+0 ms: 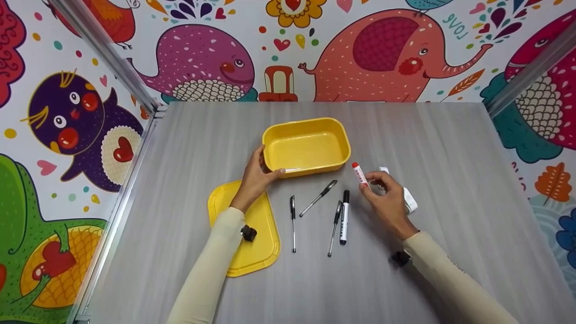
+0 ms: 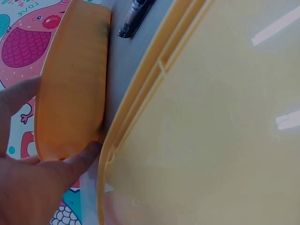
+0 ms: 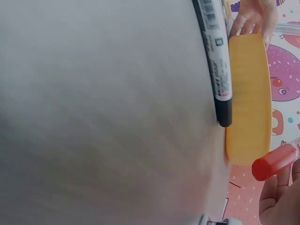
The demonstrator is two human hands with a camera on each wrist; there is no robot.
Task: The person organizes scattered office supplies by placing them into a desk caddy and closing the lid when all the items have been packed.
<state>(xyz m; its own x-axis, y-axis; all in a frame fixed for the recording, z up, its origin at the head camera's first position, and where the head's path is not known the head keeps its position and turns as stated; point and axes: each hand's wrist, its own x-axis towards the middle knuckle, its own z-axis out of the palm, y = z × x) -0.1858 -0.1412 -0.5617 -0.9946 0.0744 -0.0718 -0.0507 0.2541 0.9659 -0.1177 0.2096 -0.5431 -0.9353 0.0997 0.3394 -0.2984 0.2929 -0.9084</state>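
My left hand [image 1: 256, 177] grips the near left corner of an open yellow plastic box [image 1: 310, 150], thumb at the near rim and fingers at the left end. The left wrist view shows the same hand [image 2: 42, 173] around the box's end [image 2: 72, 84]. Between thumb and fingers, my right hand [image 1: 387, 198] pinches a white marker with a red cap [image 1: 358, 173], held just right of the box with the cap pointing away from me. In the right wrist view the red cap [image 3: 274, 163] shows at the lower right.
A yellow lid [image 1: 261, 234] lies under my left forearm. Between the arms are a black-capped marker [image 1: 344, 218] and three capped pens, the left one [image 1: 293, 222] lying apart. A white object [image 1: 409, 201] sits partly behind my right hand. Patterned walls [image 1: 279, 54] edge the table.
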